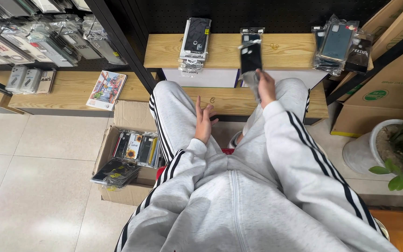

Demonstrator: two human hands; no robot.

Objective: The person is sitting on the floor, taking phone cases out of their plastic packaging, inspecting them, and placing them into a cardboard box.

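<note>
I sit on a red stool in grey striped clothes, facing low wooden shelves (281, 51). My right hand (265, 87) is raised over my right knee and grips a black phone case in a clear packet (251, 53), together with a grey cloth (252, 81) bunched under the fingers. The packet's top reaches over the upper shelf. My left hand (204, 120) hovers between my knees with fingers spread, holding nothing. A stack of packaged cases (195, 44) lies on the shelf to the left of the held packet, and another pile (339, 44) lies to the right.
A cardboard box (128, 154) of packaged cases stands on the tiled floor by my left leg. More packets hang on the rack (38, 39) at upper left, with a colourful booklet (107, 89) below. Cardboard cartons (388, 84) and a potted plant (397, 149) stand at right.
</note>
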